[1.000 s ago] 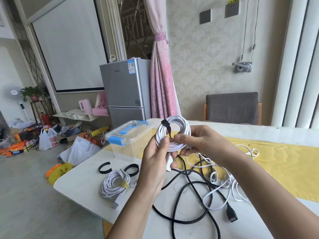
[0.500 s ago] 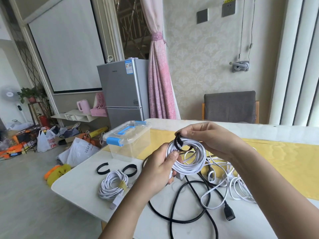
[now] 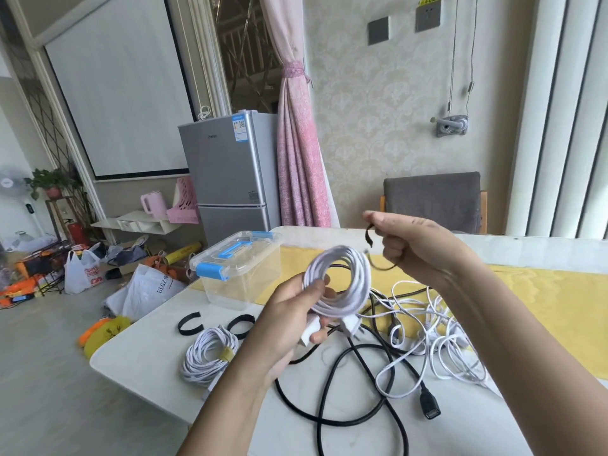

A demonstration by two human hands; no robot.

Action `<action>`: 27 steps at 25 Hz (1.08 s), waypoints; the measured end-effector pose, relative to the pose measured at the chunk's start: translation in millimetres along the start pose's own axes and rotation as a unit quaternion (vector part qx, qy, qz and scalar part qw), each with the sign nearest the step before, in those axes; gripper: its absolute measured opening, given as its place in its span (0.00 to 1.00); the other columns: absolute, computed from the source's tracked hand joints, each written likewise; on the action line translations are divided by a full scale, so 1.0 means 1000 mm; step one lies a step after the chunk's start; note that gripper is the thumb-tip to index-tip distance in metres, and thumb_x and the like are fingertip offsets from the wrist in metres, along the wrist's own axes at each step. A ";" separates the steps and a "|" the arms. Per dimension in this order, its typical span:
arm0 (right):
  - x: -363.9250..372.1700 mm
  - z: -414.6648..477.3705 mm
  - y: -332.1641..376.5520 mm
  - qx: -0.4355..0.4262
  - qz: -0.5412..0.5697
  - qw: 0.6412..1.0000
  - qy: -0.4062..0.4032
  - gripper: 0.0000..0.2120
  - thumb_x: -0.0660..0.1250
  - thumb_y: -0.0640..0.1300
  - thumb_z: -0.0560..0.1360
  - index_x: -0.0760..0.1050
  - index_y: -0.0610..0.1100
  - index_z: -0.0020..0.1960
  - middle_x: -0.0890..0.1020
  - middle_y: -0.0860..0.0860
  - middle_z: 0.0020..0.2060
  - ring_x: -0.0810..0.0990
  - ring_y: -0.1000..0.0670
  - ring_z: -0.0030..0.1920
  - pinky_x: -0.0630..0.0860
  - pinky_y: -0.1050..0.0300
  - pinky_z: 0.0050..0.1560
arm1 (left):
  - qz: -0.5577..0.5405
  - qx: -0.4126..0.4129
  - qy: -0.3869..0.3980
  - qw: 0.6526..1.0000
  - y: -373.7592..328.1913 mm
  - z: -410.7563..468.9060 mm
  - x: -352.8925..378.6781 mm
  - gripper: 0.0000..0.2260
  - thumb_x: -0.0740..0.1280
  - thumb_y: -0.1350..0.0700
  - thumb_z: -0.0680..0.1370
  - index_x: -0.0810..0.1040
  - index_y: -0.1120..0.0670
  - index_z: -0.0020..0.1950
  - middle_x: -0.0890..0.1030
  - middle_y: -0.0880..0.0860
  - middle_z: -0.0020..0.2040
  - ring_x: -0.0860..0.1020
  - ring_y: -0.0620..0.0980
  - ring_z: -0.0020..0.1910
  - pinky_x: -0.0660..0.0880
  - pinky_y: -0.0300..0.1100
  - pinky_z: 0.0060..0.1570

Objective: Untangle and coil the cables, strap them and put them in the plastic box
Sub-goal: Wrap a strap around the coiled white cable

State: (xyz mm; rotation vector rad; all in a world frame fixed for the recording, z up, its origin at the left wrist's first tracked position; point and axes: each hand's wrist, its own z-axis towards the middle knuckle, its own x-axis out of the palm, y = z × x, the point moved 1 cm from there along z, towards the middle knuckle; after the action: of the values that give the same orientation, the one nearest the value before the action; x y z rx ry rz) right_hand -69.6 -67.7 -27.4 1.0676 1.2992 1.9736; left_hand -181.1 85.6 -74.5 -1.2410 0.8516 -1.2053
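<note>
My left hand (image 3: 289,320) grips a coiled white cable (image 3: 342,284) above the table, its white plugs hanging below my fingers. My right hand (image 3: 414,248) pinches a black strap (image 3: 371,240) up and to the right of the coil; the strap curves down beside the coil's right edge. A clear plastic box (image 3: 240,268) with a blue-latched lid stands shut on the table behind the coil. Another white coil (image 3: 210,355), bound with a yellow strap, lies at the table's left edge. A loose black cable (image 3: 355,390) and tangled white cables (image 3: 437,334) lie under my hands.
Two black straps (image 3: 189,324) (image 3: 241,324) lie open on the white table (image 3: 141,360) near the box. A yellow runner (image 3: 543,307) covers the right side. A grey chair (image 3: 431,200) stands behind the table. Bags and clutter litter the floor to the left.
My right hand has pulled the black strap off the coil's top, up and to the right. The coil has tilted flatter in my left hand.
</note>
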 end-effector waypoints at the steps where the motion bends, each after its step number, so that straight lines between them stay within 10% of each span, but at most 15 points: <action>1: -0.002 -0.001 0.003 -0.011 -0.015 1.000 -0.019 0.07 0.64 0.37 0.75 0.80 0.38 0.49 0.69 0.54 0.28 0.58 0.58 0.23 0.57 0.69 0.22 | -0.053 -0.006 -0.041 0.998 -0.001 0.004 -0.001 0.09 0.57 0.63 0.81 0.74 0.61 0.45 0.74 0.53 0.31 0.68 0.46 0.25 0.61 0.35 0.20; 9: 0.052 -0.024 -0.008 -0.116 -0.097 0.985 0.085 0.12 0.66 0.32 0.73 0.81 0.43 0.53 0.84 0.46 0.38 0.64 0.59 0.25 0.60 0.70 0.24 | -0.069 0.067 -0.259 0.961 0.010 0.035 0.001 0.10 0.55 0.59 0.83 0.73 0.60 0.47 0.75 0.52 0.29 0.70 0.43 0.22 0.66 0.35 0.22; 15: 0.073 -0.028 -0.056 -0.047 -0.005 0.998 -0.043 0.06 0.70 0.35 0.71 0.83 0.41 0.37 0.78 0.40 0.31 0.69 0.54 0.23 0.68 0.64 0.26 | 0.030 0.155 -0.304 0.939 0.020 0.032 0.013 0.08 0.56 0.56 0.83 0.68 0.55 0.44 0.78 0.53 0.35 0.74 0.47 0.28 0.70 0.44 0.32; 27: 0.069 -0.021 -0.082 0.033 0.043 0.997 -0.051 0.10 0.73 0.37 0.68 0.71 0.39 0.37 0.72 0.49 0.21 0.65 0.54 0.22 0.63 0.66 0.23 | 0.137 0.266 -0.320 0.899 0.020 0.016 0.006 0.05 0.54 0.62 0.82 0.68 0.59 0.55 0.75 0.46 0.44 0.74 0.29 0.42 0.67 0.23 0.42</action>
State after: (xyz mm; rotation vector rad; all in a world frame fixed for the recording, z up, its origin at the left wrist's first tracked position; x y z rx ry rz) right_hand -123.3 7.3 -85.8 1.2575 1.2909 1.9223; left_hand -160.7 81.4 -90.6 -0.9270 0.1680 -0.6560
